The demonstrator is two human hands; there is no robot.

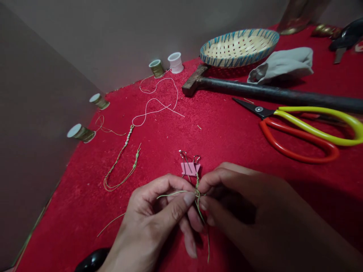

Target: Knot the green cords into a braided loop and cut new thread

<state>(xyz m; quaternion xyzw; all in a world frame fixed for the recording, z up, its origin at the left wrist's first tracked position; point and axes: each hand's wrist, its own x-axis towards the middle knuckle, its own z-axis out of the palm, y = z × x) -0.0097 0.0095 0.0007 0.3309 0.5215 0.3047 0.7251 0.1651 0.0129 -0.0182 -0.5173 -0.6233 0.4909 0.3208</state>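
Note:
My left hand (159, 211) pinches green cord between thumb and forefinger, and a loose end sticks out to the left. Facing it, my right hand (241, 204) is closed with thumb and forefinger on the same cords. Between the fingertips runs a short knotted green cord (197, 183), its top end at a pink binder clip (190, 169). Several thin strands hang below the knot. Left of the hands lies a braided cord (129, 136) in a loop, with a white thread tied at its upper end. The exact crossing of strands is partly hidden by my fingers.
Thread spools (82, 133) stand along the table's left and back edges, among them a white spool (176, 62). To the right lie scissors (300, 128) with yellow and red handles, a hammer (241, 85), a grey cloth (286, 64) and a woven basket (241, 47). A black object (92, 260) sits near my left wrist.

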